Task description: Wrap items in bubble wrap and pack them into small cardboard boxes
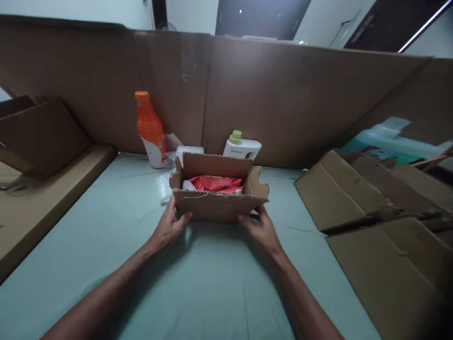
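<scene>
Between my hands is a small open cardboard box (215,208), its flaps raised. Inside it lie a red packet (215,183) and, at the left, a bit of clear bubble wrap (188,186). My left hand (170,224) grips the box's left end, thumb along the near side. At the other end my right hand (261,229) holds the lower right corner, thumb in front. The fingertips of both hands are partly hidden by the box. Just behind the box stand an orange and white bottle (150,130) and a white bottle with a green cap (242,147).
More bubble wrap (163,186) lies left of the box. A tall cardboard wall (265,94) closes off the back. Large cardboard boxes (339,193) stand at the right, one holding a jug of teal liquid (385,141). Further cardboard (46,137) sits at the left on the green cloth's edge.
</scene>
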The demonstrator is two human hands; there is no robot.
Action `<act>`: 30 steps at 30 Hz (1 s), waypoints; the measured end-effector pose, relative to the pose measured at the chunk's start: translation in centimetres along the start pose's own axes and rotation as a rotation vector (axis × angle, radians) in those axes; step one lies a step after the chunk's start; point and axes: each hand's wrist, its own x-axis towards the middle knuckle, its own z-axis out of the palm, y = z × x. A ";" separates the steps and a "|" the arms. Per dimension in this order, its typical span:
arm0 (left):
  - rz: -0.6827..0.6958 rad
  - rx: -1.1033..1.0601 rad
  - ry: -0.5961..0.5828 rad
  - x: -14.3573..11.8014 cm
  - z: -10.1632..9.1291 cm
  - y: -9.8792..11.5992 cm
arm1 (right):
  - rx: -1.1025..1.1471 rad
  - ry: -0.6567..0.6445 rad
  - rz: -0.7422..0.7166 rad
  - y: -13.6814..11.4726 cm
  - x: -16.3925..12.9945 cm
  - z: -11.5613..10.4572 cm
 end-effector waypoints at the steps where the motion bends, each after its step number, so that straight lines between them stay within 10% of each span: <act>1: -0.033 -0.056 0.015 0.2 0.7 0.3 | 0.039 -0.019 0.013 0.1 0.2 0.9; 7: 0.022 -0.049 0.052 -2.7 3.3 5.0 | 0.045 0.105 0.030 0.2 -3.3 -2.5; 11: 0.057 0.014 0.109 -5.7 0.9 6.8 | 0.002 0.104 -0.028 -2.2 -5.7 -3.1; 16: -0.054 0.043 0.234 -7.2 -3.2 6.7 | 0.002 -0.083 -0.090 -4.8 -4.7 0.3; 24: 0.005 0.130 0.173 -10.4 0.9 6.0 | -0.077 -0.105 -0.030 0.2 -4.8 -1.9; 30: 0.025 0.219 0.014 -13.2 -1.9 2.7 | -0.076 -0.162 0.051 2.1 -4.8 -1.8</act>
